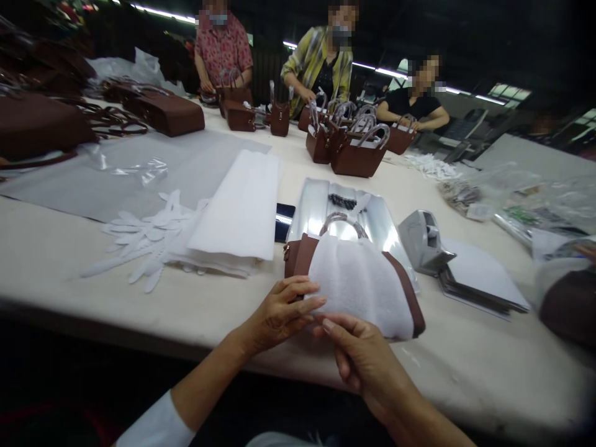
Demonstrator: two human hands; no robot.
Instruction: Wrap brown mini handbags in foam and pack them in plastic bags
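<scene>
Bag is right in front of me, wider than tall, long axis running side to side with the right end angled a bit nearer me. Handle points away, base toward me. Left hand is the closer one: fingers loosely spread and half curled, tips at the lower left corner of the white foam over the bag's front. Right hand is just beside those tips, thumb and index nearly pinched; honestly can't tell if there's something thin between them.

Texture-wise it's a fun mix: smooth brown leathery panels, soft-looking matte foam with shallow ridges fanning down it, and a rounded handle in crinkly clear wrap. Behind the bag there's silvery plastic, all ripples and glare. Chunky grey dispenser off to the right, flat white sheets to the left, beside a messy heap of skinny white strips.
</scene>
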